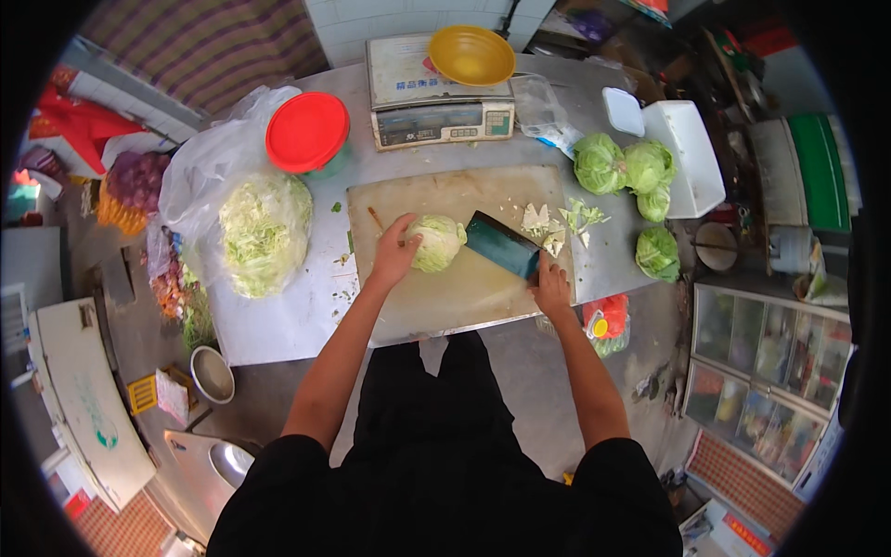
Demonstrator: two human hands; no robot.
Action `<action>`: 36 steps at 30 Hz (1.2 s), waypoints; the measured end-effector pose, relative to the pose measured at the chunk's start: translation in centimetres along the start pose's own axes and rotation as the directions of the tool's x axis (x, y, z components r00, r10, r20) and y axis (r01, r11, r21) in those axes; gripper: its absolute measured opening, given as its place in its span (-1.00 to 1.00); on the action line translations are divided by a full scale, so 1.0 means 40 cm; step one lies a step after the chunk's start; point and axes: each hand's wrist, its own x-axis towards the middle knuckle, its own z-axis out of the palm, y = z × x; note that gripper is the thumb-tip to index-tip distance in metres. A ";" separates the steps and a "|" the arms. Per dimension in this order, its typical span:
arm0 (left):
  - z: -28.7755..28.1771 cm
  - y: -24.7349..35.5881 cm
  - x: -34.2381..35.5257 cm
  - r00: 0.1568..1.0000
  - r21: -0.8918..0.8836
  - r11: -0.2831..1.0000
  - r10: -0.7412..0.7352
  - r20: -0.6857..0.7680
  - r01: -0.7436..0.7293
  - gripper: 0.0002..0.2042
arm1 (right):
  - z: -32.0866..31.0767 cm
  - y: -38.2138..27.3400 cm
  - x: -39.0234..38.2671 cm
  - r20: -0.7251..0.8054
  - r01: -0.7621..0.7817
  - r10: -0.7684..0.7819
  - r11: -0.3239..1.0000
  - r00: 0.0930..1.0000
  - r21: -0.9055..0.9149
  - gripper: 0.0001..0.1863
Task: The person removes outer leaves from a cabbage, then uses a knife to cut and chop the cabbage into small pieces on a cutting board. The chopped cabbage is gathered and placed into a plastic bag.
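On a large worn cutting board point(418, 311) lies a pale green cabbage point(438, 245). My left hand point(396, 249) rests against its left side, fingers curved over it. In my right hand point(553, 286) is the handle of a broad dark cleaver point(502, 245), whose blade lies nearly flat on the board, its far end close to the cabbage. White core pieces point(541, 225) and leaf scraps sit beyond the cleaver, at the board's right. A clear plastic bag point(264, 237) full of shredded cabbage stands left of the board.
Behind the board is a weighing scale point(436, 121) with a yellow bowl point(471, 56) on it. A red-lidded tub point(308, 133) stands at the back left. Several whole cabbages point(600, 163) and a white foam box point(685, 160) are at the right. The metal table's front edge point(278, 360) is near me.
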 end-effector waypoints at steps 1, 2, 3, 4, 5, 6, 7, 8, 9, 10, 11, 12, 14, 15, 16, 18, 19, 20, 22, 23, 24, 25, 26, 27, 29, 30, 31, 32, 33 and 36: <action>-0.006 -0.012 -0.001 0.999 0.011 1.000 0.006 -0.052 -0.006 -0.41 | -0.002 0.013 0.017 0.038 0.107 -0.109 0.993 0.993 0.055 0.10; -0.008 -0.025 -0.006 0.994 0.021 1.000 0.013 -0.106 -0.010 -0.40 | -0.001 0.026 0.022 0.068 0.195 -0.200 0.978 0.977 0.071 -0.06; 0.001 -0.017 -0.023 0.984 0.128 0.991 0.068 -0.165 -0.047 -0.40 | -0.016 0.018 0.018 0.064 0.216 -0.223 0.972 0.973 0.096 -0.10; 0.023 0.000 -0.048 0.968 0.235 0.969 0.124 -0.217 -0.072 -0.39 | -0.041 0.000 0.002 0.063 0.238 -0.246 0.964 0.967 0.119 -0.13; 0.040 0.015 -0.064 0.947 0.342 0.935 0.187 -0.261 -0.090 -0.38 | -0.070 -0.024 -0.014 0.058 0.261 -0.271 0.955 0.961 0.141 -0.16; 0.051 0.022 -0.075 0.941 0.323 0.943 0.175 -0.291 -0.075 -0.38 | -0.092 -0.051 -0.030 -0.066 0.301 -0.295 0.906 0.953 0.298 -0.43; 0.066 0.027 -0.086 0.937 0.301 0.951 0.164 -0.308 -0.067 -0.38 | -0.102 -0.077 -0.041 -0.022 0.247 -0.258 0.893 0.966 0.376 -0.53; 0.074 0.031 -0.098 0.934 0.279 0.958 0.153 -0.323 -0.060 -0.38 | -0.106 -0.107 -0.053 0.027 0.186 -0.222 0.874 0.975 0.448 -0.63; 0.077 0.033 -0.109 0.936 0.225 0.974 0.095 -0.339 -0.017 -0.38 | -0.114 -0.135 -0.065 0.077 0.120 -0.184 0.851 0.980 0.512 -0.71; 0.080 0.033 -0.115 0.934 0.168 0.986 0.039 -0.354 0.023 -0.38 | -0.124 -0.165 -0.076 0.029 0.179 -0.224 0.847 0.974 0.501 -0.76; 0.085 0.038 -0.116 0.930 0.111 0.992 -0.015 -0.367 0.059 -0.38 | -0.134 -0.200 -0.087 -0.020 0.240 -0.264 0.838 0.964 0.489 -0.79; 0.090 0.047 -0.117 0.917 0.092 0.993 -0.030 -0.398 0.072 -0.38 | -0.140 -0.234 -0.092 -0.071 0.301 -0.305 0.825 0.950 0.479 -0.80; 0.107 0.061 -0.127 0.897 0.052 0.993 -0.070 -0.436 0.103 -0.38 | -0.138 -0.286 -0.099 -0.185 0.408 -0.364 0.800 0.913 0.439 -0.81; 0.115 0.059 -0.129 0.891 0.062 0.993 -0.066 -0.449 0.104 -0.38 | -0.138 -0.301 -0.102 -0.237 0.458 -0.393 0.788 0.889 0.411 -0.81; 0.120 0.058 -0.130 0.885 0.072 0.992 -0.061 -0.462 0.106 -0.38 | -0.139 -0.311 -0.106 -0.231 0.463 -0.401 0.788 0.886 0.407 -0.82; 0.128 0.055 -0.130 0.876 0.072 0.993 -0.051 -0.480 0.097 -0.39 | -0.142 -0.326 -0.107 -0.218 0.471 -0.418 0.786 0.882 0.399 -0.82; 0.133 0.051 -0.133 0.873 0.063 0.994 -0.046 -0.486 0.087 -0.39 | -0.133 -0.331 -0.102 -0.187 0.458 -0.419 0.796 0.889 0.395 -0.83; 0.135 0.048 -0.135 0.870 0.054 0.996 -0.041 -0.492 0.077 -0.40 | -0.114 -0.333 -0.095 -0.155 0.446 -0.419 0.806 0.894 0.389 -0.84; 0.133 0.022 -0.132 0.863 0.100 0.992 -0.021 -0.505 0.082 -0.45 | -0.086 -0.347 -0.077 -0.107 0.434 -0.427 0.818 0.898 0.378 -0.84; 0.129 0.008 -0.133 0.860 0.122 0.989 -0.011 -0.511 0.085 -0.47 | -0.072 -0.359 -0.058 -0.090 0.435 -0.435 0.819 0.896 0.374 -0.84; 0.132 0.004 -0.139 0.857 0.062 0.992 -0.066 -0.511 0.113 -0.46 | -0.048 -0.365 -0.041 -0.066 0.430 -0.438 0.824 0.897 0.369 -0.83; 0.128 0.024 -0.131 0.859 0.009 0.992 -0.104 -0.501 0.125 -0.45 | -0.020 -0.377 -0.019 -0.068 0.432 -0.437 0.831 0.897 0.349 -0.83; 0.127 0.043 -0.125 0.861 -0.044 0.989 -0.143 -0.489 0.139 -0.44 | 0.009 -0.394 0.003 -0.069 0.435 -0.438 0.838 0.896 0.330 -0.82; 0.129 0.038 -0.122 0.867 -0.057 0.992 -0.130 -0.481 0.117 -0.43 | 0.031 -0.406 0.030 -0.077 0.449 -0.448 0.839 0.891 0.307 -0.81; 0.125 0.010 -0.137 0.879 -0.068 0.995 -0.095 -0.467 0.071 -0.42 | 0.056 -0.429 0.066 -0.034 0.435 -0.445 0.853 0.895 0.289 -0.80; 0.140 0.011 -0.150 0.878 -0.120 0.991 -0.109 -0.466 0.060 -0.44 | 0.064 -0.435 0.066 0.000 0.424 -0.441 0.862 0.897 0.278 -0.79; 0.134 0.012 -0.160 0.879 -0.120 0.990 -0.116 -0.462 0.068 -0.44 | 0.071 -0.437 0.068 0.001 0.425 -0.442 0.863 0.897 0.274 -0.79; 0.126 0.013 -0.167 0.881 -0.120 0.990 -0.123 -0.457 0.076 -0.44 | 0.076 -0.438 0.071 0.001 0.426 -0.443 0.864 0.897 0.269 -0.79; 0.111 0.028 -0.179 0.877 -0.119 0.989 -0.132 -0.462 0.086 -0.44 | 0.075 -0.448 0.066 0.004 0.435 -0.452 0.860 0.892 0.266 -0.79; 0.071 0.081 -0.210 0.855 -0.135 0.941 -0.338 -0.394 0.310 -0.38 | 0.054 -0.442 0.064 0.012 0.439 -0.456 0.864 0.890 0.246 -0.79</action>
